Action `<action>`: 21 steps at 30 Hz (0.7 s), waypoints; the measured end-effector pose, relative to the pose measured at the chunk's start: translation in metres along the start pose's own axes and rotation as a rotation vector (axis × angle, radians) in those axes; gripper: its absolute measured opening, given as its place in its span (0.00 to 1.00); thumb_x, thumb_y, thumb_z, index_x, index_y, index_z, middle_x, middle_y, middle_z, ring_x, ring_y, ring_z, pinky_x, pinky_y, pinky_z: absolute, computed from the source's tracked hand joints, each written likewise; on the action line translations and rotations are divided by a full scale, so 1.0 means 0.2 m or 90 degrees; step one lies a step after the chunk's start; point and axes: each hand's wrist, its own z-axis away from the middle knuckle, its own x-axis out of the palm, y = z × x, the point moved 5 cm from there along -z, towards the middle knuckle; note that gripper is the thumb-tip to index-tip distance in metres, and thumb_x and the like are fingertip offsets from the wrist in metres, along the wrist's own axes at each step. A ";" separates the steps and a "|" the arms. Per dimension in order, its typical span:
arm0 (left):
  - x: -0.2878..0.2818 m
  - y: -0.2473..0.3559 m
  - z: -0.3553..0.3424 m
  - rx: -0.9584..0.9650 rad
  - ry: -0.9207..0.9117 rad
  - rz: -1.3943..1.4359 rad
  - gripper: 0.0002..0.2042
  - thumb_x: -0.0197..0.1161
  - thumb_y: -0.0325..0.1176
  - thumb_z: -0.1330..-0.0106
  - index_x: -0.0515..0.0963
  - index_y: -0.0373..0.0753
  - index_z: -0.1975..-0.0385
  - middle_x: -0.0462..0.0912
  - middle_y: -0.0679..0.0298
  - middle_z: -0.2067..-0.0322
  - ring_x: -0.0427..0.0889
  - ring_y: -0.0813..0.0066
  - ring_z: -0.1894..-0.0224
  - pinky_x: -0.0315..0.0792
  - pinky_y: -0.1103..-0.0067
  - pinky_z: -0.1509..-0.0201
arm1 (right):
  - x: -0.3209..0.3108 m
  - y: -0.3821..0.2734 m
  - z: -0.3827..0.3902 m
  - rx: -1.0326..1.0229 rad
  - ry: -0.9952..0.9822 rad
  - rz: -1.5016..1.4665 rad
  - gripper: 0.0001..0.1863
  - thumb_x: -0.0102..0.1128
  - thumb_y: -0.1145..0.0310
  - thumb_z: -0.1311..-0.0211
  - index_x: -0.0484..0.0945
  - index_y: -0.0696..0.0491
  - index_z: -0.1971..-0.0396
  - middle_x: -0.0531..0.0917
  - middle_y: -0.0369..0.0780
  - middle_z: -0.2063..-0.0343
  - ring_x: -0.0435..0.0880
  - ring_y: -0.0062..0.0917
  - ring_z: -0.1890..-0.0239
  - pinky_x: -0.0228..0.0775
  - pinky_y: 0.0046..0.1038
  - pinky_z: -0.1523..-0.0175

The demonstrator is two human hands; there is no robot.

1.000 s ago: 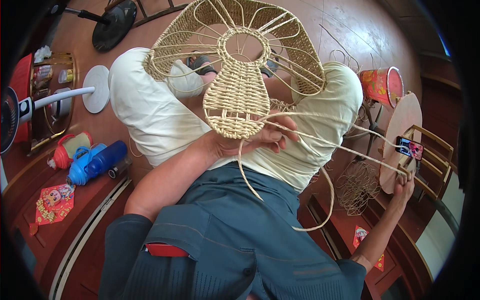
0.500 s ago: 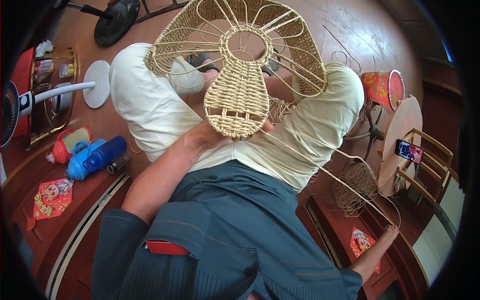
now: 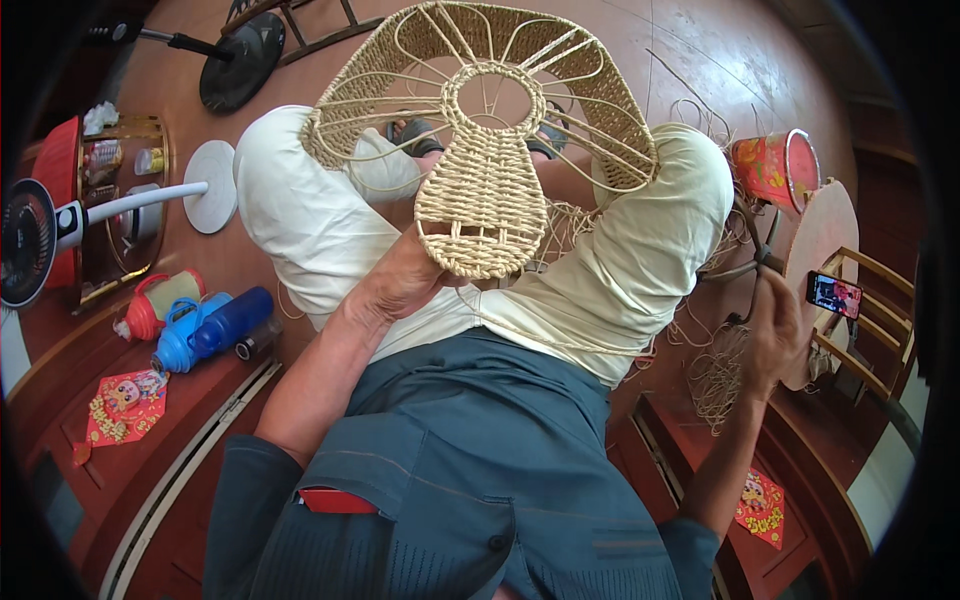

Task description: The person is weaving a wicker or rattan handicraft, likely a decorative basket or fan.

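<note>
Raising nearly closed right hand [image 3: 777,338] since before, with unclear contents; gripping beige, fan-shaped woven-straw frame [image 3: 482,192] with left hand [image 3: 408,276].

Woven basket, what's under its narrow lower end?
Beneath that end of the woven basket, the left hand shows at the left side, with pale trousers below. The basket covers part of the hand, so the exact grip cannot be seen.

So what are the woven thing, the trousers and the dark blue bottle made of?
Woven piece: probably plant or paper cord, matte; the strands look twisted like rope. Trousers: matte cream cloth, judging by the soft folds. Dark blue bottle: smooth, slightly shiny, so maybe plastic or painted metal; I can't tell which.
</note>
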 end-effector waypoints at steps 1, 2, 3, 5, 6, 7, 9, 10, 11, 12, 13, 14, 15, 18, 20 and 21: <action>0.02 0.00 0.00 -0.001 -0.003 -0.003 0.29 0.77 0.36 0.32 0.74 0.38 0.34 0.84 0.68 0.46 0.83 0.82 0.53 0.78 0.81 0.57 | 0.17 -0.20 0.01 -0.022 -0.040 -0.110 0.09 0.64 0.79 0.26 0.87 0.59 0.50 0.88 0.36 0.55 0.83 0.17 0.56 0.76 0.22 0.47; 0.04 0.01 -0.01 0.031 0.002 -0.008 0.30 0.77 0.36 0.32 0.73 0.38 0.32 0.83 0.66 0.43 0.83 0.80 0.48 0.79 0.78 0.51 | 0.31 -0.39 0.02 -0.072 -0.092 -0.117 0.10 0.65 0.79 0.28 0.87 0.58 0.51 0.87 0.36 0.58 0.84 0.17 0.58 0.76 0.22 0.49; 0.06 0.02 -0.01 0.059 0.003 -0.012 0.31 0.77 0.36 0.32 0.72 0.38 0.31 0.82 0.64 0.40 0.83 0.77 0.44 0.81 0.75 0.45 | 0.43 -0.55 0.04 -0.121 -0.146 -0.123 0.10 0.66 0.80 0.29 0.87 0.58 0.51 0.87 0.36 0.61 0.84 0.17 0.61 0.77 0.23 0.52; 0.09 0.04 -0.02 0.068 -0.009 -0.037 0.33 0.77 0.35 0.32 0.71 0.38 0.29 0.80 0.60 0.35 0.81 0.71 0.36 0.79 0.70 0.33 | 0.63 -0.77 0.08 -0.192 -0.296 -0.103 0.11 0.67 0.80 0.32 0.87 0.57 0.52 0.87 0.38 0.62 0.85 0.21 0.62 0.78 0.25 0.55; 0.09 0.04 -0.03 0.063 0.002 -0.013 0.33 0.77 0.34 0.32 0.71 0.38 0.29 0.80 0.60 0.35 0.81 0.70 0.36 0.79 0.70 0.32 | 0.70 -0.85 0.09 -0.217 -0.324 -0.116 0.11 0.68 0.79 0.33 0.87 0.56 0.52 0.86 0.39 0.62 0.85 0.22 0.63 0.78 0.26 0.57; 0.09 0.03 -0.04 0.060 0.008 0.016 0.32 0.76 0.33 0.33 0.71 0.38 0.30 0.80 0.59 0.35 0.82 0.69 0.36 0.79 0.69 0.31 | 0.77 -0.90 0.10 -0.235 -0.347 -0.133 0.11 0.69 0.79 0.33 0.87 0.55 0.53 0.86 0.39 0.62 0.85 0.24 0.64 0.78 0.27 0.59; 0.10 0.02 -0.06 0.062 -0.024 0.043 0.30 0.75 0.33 0.31 0.72 0.37 0.30 0.80 0.59 0.35 0.82 0.68 0.36 0.79 0.68 0.30 | 0.87 -0.96 0.12 -0.233 -0.376 -0.139 0.10 0.71 0.77 0.35 0.87 0.55 0.54 0.85 0.40 0.63 0.85 0.26 0.65 0.79 0.28 0.60; 0.10 0.01 -0.06 0.051 -0.055 0.062 0.29 0.73 0.32 0.30 0.72 0.37 0.31 0.81 0.58 0.35 0.82 0.67 0.35 0.78 0.67 0.30 | 0.91 -0.97 0.13 -0.233 -0.400 -0.117 0.10 0.73 0.74 0.35 0.87 0.55 0.55 0.84 0.40 0.64 0.86 0.27 0.66 0.79 0.29 0.61; 0.10 0.00 -0.06 0.062 -0.064 0.074 0.29 0.73 0.32 0.30 0.72 0.37 0.31 0.81 0.58 0.35 0.82 0.67 0.35 0.78 0.67 0.30 | 0.92 -0.98 0.13 -0.247 -0.395 -0.128 0.10 0.73 0.74 0.35 0.87 0.55 0.55 0.84 0.40 0.64 0.86 0.27 0.66 0.79 0.29 0.61; 0.08 0.00 -0.05 0.058 -0.042 0.094 0.27 0.71 0.32 0.28 0.72 0.37 0.31 0.81 0.57 0.36 0.82 0.66 0.36 0.79 0.67 0.30 | 0.94 -0.98 0.14 -0.244 -0.393 -0.145 0.10 0.73 0.73 0.35 0.86 0.55 0.56 0.84 0.40 0.64 0.86 0.28 0.66 0.79 0.30 0.61; 0.06 -0.01 -0.04 0.050 -0.026 0.114 0.25 0.69 0.32 0.27 0.73 0.37 0.31 0.81 0.56 0.36 0.82 0.65 0.36 0.79 0.66 0.30 | 0.95 -0.97 0.14 -0.233 -0.389 -0.144 0.09 0.73 0.73 0.35 0.86 0.55 0.56 0.84 0.40 0.64 0.86 0.28 0.66 0.80 0.30 0.61; 0.05 0.00 -0.04 0.074 -0.039 0.077 0.23 0.65 0.34 0.23 0.72 0.37 0.31 0.81 0.56 0.36 0.82 0.64 0.36 0.79 0.65 0.30 | 0.96 -0.96 0.14 -0.214 -0.380 -0.187 0.09 0.73 0.72 0.36 0.86 0.54 0.57 0.84 0.40 0.63 0.86 0.29 0.66 0.80 0.31 0.60; 0.02 -0.01 -0.03 0.079 -0.007 0.136 0.22 0.63 0.32 0.23 0.72 0.36 0.32 0.82 0.56 0.39 0.85 0.62 0.40 0.86 0.62 0.39 | 0.96 -0.95 0.13 -0.231 -0.388 -0.200 0.09 0.74 0.71 0.36 0.86 0.53 0.57 0.84 0.41 0.62 0.86 0.30 0.66 0.80 0.32 0.60; -0.03 -0.02 -0.02 0.096 0.021 0.114 0.24 0.63 0.33 0.22 0.70 0.38 0.29 0.79 0.56 0.34 0.81 0.62 0.34 0.78 0.62 0.28 | 0.95 -0.92 0.14 -0.239 -0.391 -0.177 0.10 0.74 0.72 0.38 0.86 0.53 0.58 0.80 0.41 0.60 0.86 0.31 0.61 0.80 0.33 0.57; -0.05 0.00 -0.02 0.100 0.054 0.064 0.24 0.62 0.34 0.21 0.69 0.38 0.28 0.79 0.57 0.34 0.80 0.62 0.33 0.78 0.63 0.30 | 0.96 -0.93 0.14 -0.272 -0.374 -0.164 0.09 0.74 0.67 0.37 0.84 0.53 0.61 0.78 0.43 0.62 0.83 0.38 0.58 0.77 0.38 0.53; -0.05 0.01 -0.02 0.114 0.072 0.038 0.24 0.61 0.34 0.21 0.69 0.39 0.28 0.79 0.58 0.34 0.80 0.63 0.34 0.78 0.63 0.30 | 0.97 -0.95 0.14 -0.280 -0.365 -0.175 0.09 0.73 0.66 0.36 0.83 0.53 0.63 0.78 0.43 0.61 0.82 0.39 0.58 0.76 0.39 0.53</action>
